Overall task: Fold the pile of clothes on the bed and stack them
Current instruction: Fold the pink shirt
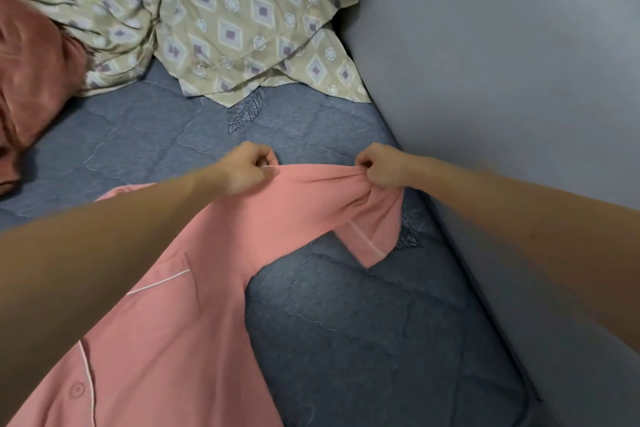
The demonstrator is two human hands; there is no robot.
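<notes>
A pink pyjama shirt (180,340) with white piping and a button lies spread on the blue quilted bed (363,329). My left hand (242,166) grips its upper edge near the shoulder. My right hand (381,166) grips the bunched sleeve, whose cuff end hangs down to the bed. The cloth is stretched between both fists. A green patterned garment (249,17) lies crumpled at the far side of the bed.
A dark pink cloth (31,80) sits at the left edge. A grey padded wall or headboard (502,80) runs along the right side of the bed. Bare quilt shows between the shirt and the patterned garment.
</notes>
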